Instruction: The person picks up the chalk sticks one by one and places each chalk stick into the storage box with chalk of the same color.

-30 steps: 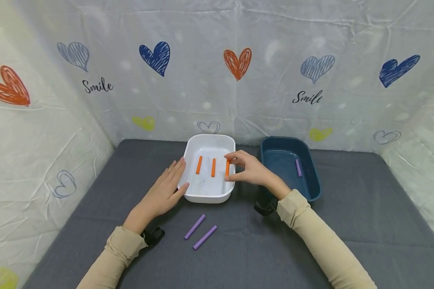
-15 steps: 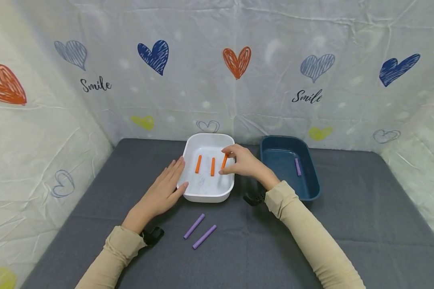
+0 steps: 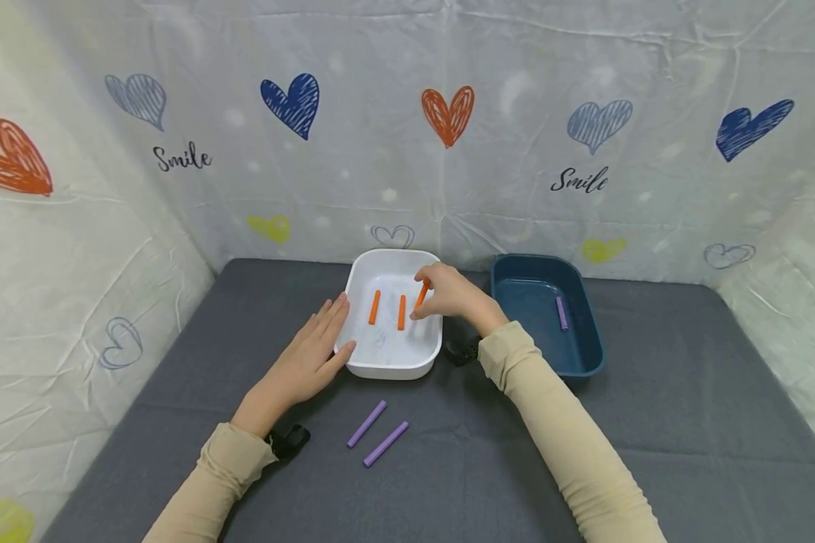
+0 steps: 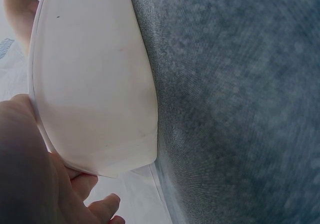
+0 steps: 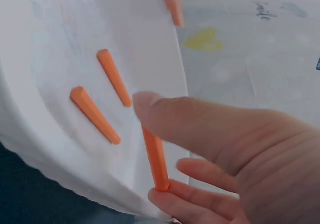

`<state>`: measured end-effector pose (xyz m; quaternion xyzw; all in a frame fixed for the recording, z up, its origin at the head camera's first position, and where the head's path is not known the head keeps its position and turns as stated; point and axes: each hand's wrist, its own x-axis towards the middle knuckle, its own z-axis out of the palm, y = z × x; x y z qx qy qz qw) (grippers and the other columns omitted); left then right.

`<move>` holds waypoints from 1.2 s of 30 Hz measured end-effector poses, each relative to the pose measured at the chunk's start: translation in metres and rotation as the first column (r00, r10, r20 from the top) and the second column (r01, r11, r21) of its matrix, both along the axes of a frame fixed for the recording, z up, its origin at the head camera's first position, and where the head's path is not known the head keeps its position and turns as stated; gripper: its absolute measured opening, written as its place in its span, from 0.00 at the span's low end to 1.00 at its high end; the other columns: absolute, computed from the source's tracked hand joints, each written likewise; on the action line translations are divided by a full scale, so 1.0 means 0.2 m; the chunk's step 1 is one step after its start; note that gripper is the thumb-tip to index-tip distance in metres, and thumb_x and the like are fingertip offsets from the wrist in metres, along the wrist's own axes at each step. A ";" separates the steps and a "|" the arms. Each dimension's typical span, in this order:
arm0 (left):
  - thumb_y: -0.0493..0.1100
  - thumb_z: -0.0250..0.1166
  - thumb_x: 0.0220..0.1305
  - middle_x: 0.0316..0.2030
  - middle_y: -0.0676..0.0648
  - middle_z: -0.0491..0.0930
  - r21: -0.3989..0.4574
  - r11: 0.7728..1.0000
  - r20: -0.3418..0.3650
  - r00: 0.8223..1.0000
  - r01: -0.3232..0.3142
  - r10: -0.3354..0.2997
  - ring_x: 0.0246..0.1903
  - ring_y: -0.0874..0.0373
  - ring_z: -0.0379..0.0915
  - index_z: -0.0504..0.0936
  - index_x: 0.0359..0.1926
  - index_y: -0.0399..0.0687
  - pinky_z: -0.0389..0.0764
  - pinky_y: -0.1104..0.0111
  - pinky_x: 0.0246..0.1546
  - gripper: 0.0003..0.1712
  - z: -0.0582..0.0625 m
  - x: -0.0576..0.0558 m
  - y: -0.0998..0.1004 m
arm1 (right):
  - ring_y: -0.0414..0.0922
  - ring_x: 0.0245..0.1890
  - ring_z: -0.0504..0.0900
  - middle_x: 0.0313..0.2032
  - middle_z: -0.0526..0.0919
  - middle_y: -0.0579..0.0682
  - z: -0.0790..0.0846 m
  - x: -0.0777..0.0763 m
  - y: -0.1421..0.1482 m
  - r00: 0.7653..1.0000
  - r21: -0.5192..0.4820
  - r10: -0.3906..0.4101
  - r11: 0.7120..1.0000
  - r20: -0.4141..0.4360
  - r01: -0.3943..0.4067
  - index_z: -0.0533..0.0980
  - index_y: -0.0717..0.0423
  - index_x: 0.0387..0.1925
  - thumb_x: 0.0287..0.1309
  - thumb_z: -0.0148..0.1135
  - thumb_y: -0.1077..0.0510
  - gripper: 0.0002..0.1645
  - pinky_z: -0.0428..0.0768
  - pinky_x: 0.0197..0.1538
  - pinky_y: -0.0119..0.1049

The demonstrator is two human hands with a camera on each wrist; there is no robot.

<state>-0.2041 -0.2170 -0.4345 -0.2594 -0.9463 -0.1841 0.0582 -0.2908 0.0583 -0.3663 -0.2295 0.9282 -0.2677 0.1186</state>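
Note:
Over the right side of a white tray (image 3: 390,371), my right hand (image 3: 453,292) pinches an orange stick (image 5: 156,159) between thumb and fingers; the stick leans in the head view. Two more orange sticks, one on the left (image 3: 375,308) and one in the middle (image 3: 401,312), lie side by side on the tray's floor. My left hand (image 3: 306,357) rests at the tray's left rim with its fingers extended. From the left wrist, the tray's outer wall (image 4: 95,83) fills much of the view, with fingertips right at its rim.
A dark blue tray (image 3: 526,320) stands to the right of the white one, holding a purple stick (image 3: 561,314). Two purple sticks, one nearer the tray (image 3: 367,424) and one nearer me (image 3: 385,445), lie on the grey cloth (image 3: 502,483). A patterned curtain (image 3: 380,166) hangs behind.
My right hand has shifted left and slightly away from me, and the orange stick it holds has gone from nearly straight to tilted. The left hand has stayed at the rim.

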 end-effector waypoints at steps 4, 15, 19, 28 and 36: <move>0.55 0.46 0.78 0.78 0.42 0.41 0.003 1.000 0.001 1.000 -0.005 0.005 0.76 0.40 0.38 0.45 0.78 0.37 0.48 0.43 0.71 0.40 0.01 0.00 0.00 | 0.53 0.54 0.75 0.56 0.76 0.58 0.01 -0.02 -0.04 1.000 0.070 -0.022 0.997 -0.013 0.023 0.72 0.64 0.63 0.51 0.76 0.52 0.41 0.77 0.55 0.44; 0.55 0.45 0.78 0.78 0.43 0.40 0.001 1.000 0.007 1.000 -0.008 0.008 0.76 0.40 0.37 0.43 0.78 0.38 0.48 0.43 0.71 0.40 0.01 0.00 0.00 | 0.50 0.50 0.75 0.57 0.76 0.57 -0.01 -0.06 -0.09 0.994 0.088 -0.094 0.992 0.050 0.090 0.74 0.62 0.61 0.50 0.77 0.54 0.38 0.78 0.51 0.42; 0.55 0.45 0.78 0.78 0.43 0.40 0.003 1.000 0.010 1.000 -0.006 0.006 0.76 0.41 0.37 0.43 0.78 0.38 0.47 0.43 0.72 0.40 0.01 0.00 0.00 | 0.49 0.45 0.76 0.55 0.74 0.57 -0.04 -0.06 -0.10 0.996 0.100 -0.081 0.992 0.037 0.077 0.75 0.63 0.60 0.49 0.77 0.56 0.36 0.78 0.48 0.40; 0.56 0.45 0.78 0.78 0.44 0.41 -0.007 1.000 0.000 1.000 -0.004 0.004 0.76 0.41 0.37 0.43 0.79 0.39 0.47 0.44 0.72 0.41 0.00 0.00 0.00 | 0.47 0.39 0.76 0.47 0.71 0.54 -0.10 -0.04 -0.11 0.999 0.195 -0.049 0.980 -0.002 0.048 0.77 0.60 0.57 0.47 0.76 0.61 0.32 0.78 0.43 0.37; 0.56 0.45 0.78 0.78 0.43 0.41 -0.028 1.000 -0.021 1.000 -0.009 0.009 0.76 0.41 0.37 0.44 0.78 0.38 0.48 0.44 0.72 0.40 0.00 0.00 0.00 | 0.48 0.45 0.71 0.49 0.72 0.53 -0.13 -0.04 -0.11 0.998 0.320 0.023 0.947 -0.053 -0.005 0.79 0.58 0.55 0.43 0.76 0.63 0.32 0.77 0.46 0.38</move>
